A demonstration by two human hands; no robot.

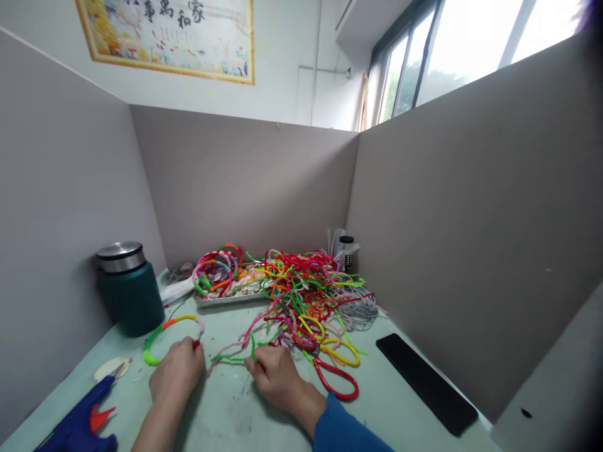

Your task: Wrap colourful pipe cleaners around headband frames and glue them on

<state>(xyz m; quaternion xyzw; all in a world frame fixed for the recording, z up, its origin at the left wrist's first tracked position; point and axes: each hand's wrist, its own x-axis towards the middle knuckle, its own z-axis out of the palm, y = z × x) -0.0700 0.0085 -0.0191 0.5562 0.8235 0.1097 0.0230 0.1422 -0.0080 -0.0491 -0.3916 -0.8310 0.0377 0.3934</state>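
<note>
A: What's held, & where?

B: By the L hand (pixel 176 370), a fuzzy multicolour ring (pixel 172 322) is gripped at its red bit, fingers curled closed. The ring is spread ahead & left of those fingers; whether it's lifted or rested on the pale table (pixel 226 408) can't be told.

A: And the R hand (pixel 276 376)?

B: Fingers bent into a loose fist, prob. closed on a thin green strand (pixel 230 359), which is stretched left of the fingertips twd the L hand. Pinch point's hidden, so no cert.

A: How'd the ring handle?

B: Judged v. light, soft outside, w/ a bendy core; little slip expected b/c of the fuzz. Not fragile, but easily bent out of round, so best pinched at the red bit, by the L fingertips, & not squeezed across the middle.

A: What else is nr?

B: Beyond the R fingers, a tangled pile of strands (pixel 301 282); just right of them, red-handled scissors (pixel 347 397). Left of the L fingers, a blue glue gun (pixel 81 411) is laid; farther off, a green bottle (pixel 136 301) is stood.
</note>
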